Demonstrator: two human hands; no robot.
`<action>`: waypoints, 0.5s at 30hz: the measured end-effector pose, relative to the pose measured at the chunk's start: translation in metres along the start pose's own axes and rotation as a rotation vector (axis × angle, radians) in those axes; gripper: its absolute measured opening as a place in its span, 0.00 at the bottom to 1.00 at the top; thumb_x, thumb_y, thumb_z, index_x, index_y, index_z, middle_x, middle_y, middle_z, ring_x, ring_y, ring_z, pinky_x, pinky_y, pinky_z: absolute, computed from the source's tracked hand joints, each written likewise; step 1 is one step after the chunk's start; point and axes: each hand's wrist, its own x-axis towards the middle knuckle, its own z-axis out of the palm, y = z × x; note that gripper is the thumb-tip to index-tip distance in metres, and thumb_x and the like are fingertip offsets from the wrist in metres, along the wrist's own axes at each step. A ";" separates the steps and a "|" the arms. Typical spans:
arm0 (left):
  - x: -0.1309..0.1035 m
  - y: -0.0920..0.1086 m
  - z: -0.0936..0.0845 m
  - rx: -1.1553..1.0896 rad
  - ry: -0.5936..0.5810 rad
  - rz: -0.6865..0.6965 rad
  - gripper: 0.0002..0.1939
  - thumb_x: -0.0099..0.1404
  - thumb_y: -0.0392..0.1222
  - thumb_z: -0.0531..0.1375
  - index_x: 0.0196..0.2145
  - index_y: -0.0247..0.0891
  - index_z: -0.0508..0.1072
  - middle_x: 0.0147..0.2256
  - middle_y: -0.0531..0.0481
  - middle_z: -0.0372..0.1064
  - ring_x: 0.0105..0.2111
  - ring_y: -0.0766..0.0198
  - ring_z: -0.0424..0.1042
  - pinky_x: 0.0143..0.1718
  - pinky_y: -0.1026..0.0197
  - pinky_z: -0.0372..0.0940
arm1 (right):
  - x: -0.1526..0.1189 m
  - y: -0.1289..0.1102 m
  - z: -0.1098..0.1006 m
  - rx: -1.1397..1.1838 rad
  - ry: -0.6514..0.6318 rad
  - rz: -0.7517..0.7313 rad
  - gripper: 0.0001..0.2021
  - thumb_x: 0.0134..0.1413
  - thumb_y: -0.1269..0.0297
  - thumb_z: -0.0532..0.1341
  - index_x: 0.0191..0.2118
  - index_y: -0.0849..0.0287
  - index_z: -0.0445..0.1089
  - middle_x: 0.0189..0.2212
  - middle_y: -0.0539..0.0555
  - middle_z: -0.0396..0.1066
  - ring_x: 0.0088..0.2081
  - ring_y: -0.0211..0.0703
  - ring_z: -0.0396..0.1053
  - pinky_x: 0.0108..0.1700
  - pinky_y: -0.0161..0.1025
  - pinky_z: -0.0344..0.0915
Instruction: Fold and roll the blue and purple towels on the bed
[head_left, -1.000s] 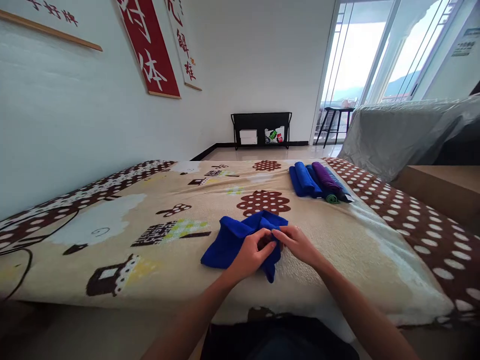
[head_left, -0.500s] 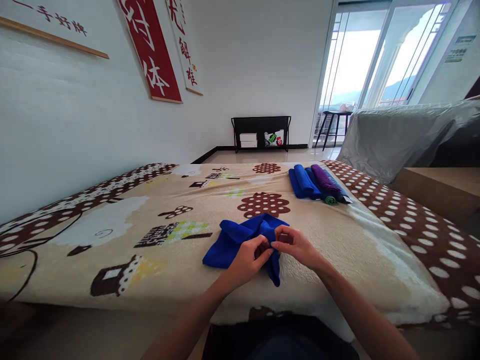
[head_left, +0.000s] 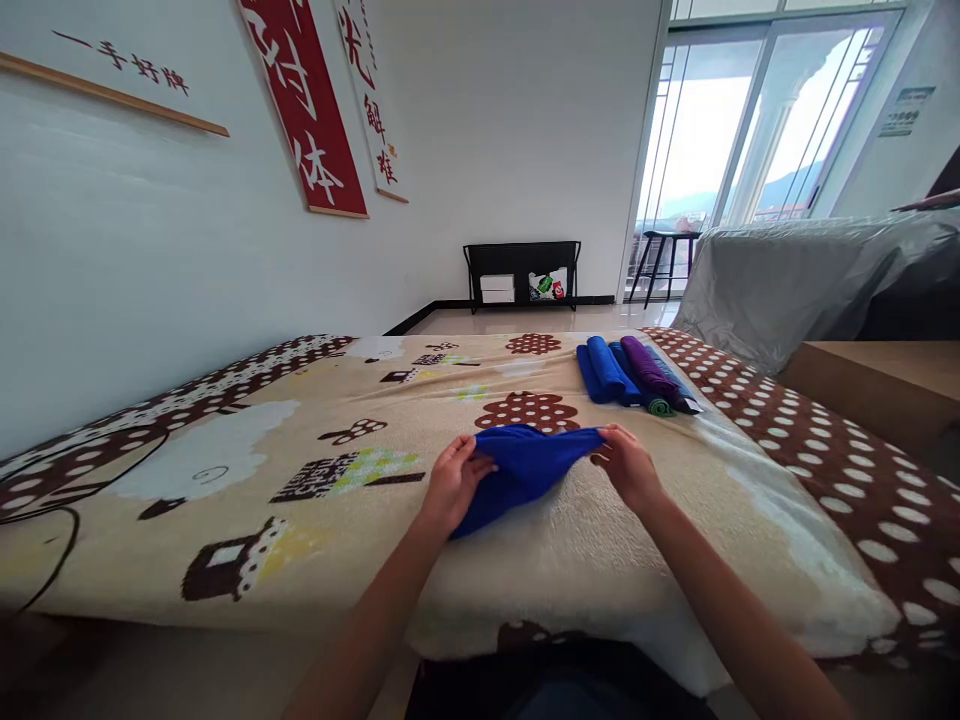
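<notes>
A blue cloth (head_left: 521, 472) is stretched between my two hands, just above the near part of the patterned blanket (head_left: 420, 410). My left hand (head_left: 452, 482) pinches its left edge, fingers closed on the fabric. At the cloth's upper right corner, my right hand (head_left: 628, 466) grips it between thumb and fingers. The lower part of the cloth hangs toward the blanket; whether it touches there I cannot tell.
Toward the far right of the bed lie several rolled cloths, blue ones (head_left: 602, 368) beside a purple one (head_left: 646, 366) and a green one (head_left: 660, 407). Beyond the bed stands a black rack (head_left: 523, 262). A plastic-covered piece of furniture (head_left: 817, 260) and a wooden box-like piece (head_left: 877, 380) are at right.
My hands were close together on the bunched cloth. Now they have moved apart, left hand leftward and right hand rightward, and the cloth is pulled out between them.
</notes>
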 end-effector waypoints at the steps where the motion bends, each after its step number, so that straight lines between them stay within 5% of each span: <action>1: 0.005 0.004 0.000 -0.019 0.003 -0.008 0.13 0.57 0.44 0.68 0.32 0.38 0.67 0.30 0.52 0.72 0.31 0.62 0.74 0.38 0.57 0.70 | 0.005 -0.004 -0.001 0.034 0.036 -0.014 0.16 0.39 0.56 0.72 0.29 0.56 0.67 0.26 0.46 0.71 0.28 0.37 0.68 0.29 0.34 0.60; 4: 0.013 0.018 0.010 -0.117 0.005 0.031 0.11 0.57 0.40 0.67 0.32 0.38 0.68 0.32 0.50 0.75 0.36 0.61 0.77 0.47 0.52 0.71 | 0.009 -0.020 0.007 0.120 0.096 -0.077 0.15 0.39 0.58 0.72 0.31 0.55 0.67 0.30 0.45 0.73 0.32 0.36 0.70 0.34 0.34 0.64; 7: 0.007 0.041 0.032 -0.222 -0.023 0.213 0.10 0.57 0.40 0.68 0.32 0.39 0.70 0.34 0.51 0.76 0.38 0.61 0.76 0.49 0.51 0.70 | -0.002 -0.041 0.030 0.208 0.108 -0.213 0.15 0.41 0.59 0.73 0.33 0.53 0.69 0.32 0.43 0.73 0.35 0.35 0.70 0.41 0.35 0.67; 11: -0.008 0.075 0.056 -0.090 -0.005 0.618 0.10 0.57 0.43 0.69 0.32 0.41 0.71 0.33 0.54 0.73 0.36 0.65 0.73 0.43 0.57 0.70 | -0.025 -0.076 0.056 0.248 0.126 -0.559 0.12 0.46 0.61 0.72 0.34 0.54 0.68 0.33 0.44 0.70 0.36 0.35 0.69 0.46 0.37 0.66; 15: -0.021 0.096 0.058 0.279 0.217 1.038 0.11 0.59 0.45 0.70 0.33 0.40 0.73 0.27 0.57 0.64 0.27 0.72 0.65 0.32 0.67 0.62 | -0.040 -0.104 0.065 0.129 0.201 -0.822 0.14 0.45 0.60 0.72 0.32 0.56 0.67 0.33 0.46 0.67 0.35 0.34 0.66 0.43 0.36 0.64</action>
